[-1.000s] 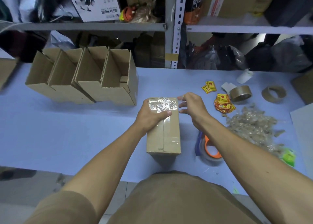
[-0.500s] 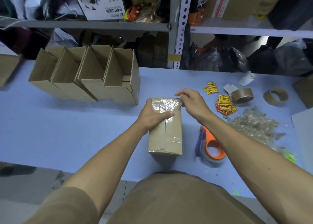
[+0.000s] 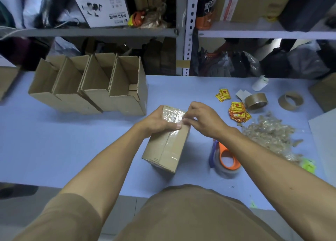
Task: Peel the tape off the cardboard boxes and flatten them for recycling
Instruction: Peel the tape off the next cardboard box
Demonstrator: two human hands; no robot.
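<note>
A small sealed cardboard box (image 3: 168, 149) lies on the blue table, its near end turned a little to the right. Clear tape (image 3: 171, 115) runs along its top seam and wraps the far end. My left hand (image 3: 157, 122) grips the box's far left side, thumb lying across the taped top. My right hand (image 3: 201, 120) is at the far right corner, fingertips pinching at the tape there; the tape edge itself is blurred. Several opened cardboard boxes (image 3: 94, 86) lean in a row at the back left.
A tape dispenser (image 3: 224, 158) with an orange core lies right of the box. Farther right are a heap of peeled tape (image 3: 269, 133), yellow-red stickers (image 3: 238, 111), a brown tape roll (image 3: 256, 101) and an empty cardboard core (image 3: 290, 101). Shelving stands behind the table (image 3: 54, 140).
My right hand has come from just off the box's far right corner onto it and now pinches at the tape. The box has turned slightly. My left hand keeps its grip.
</note>
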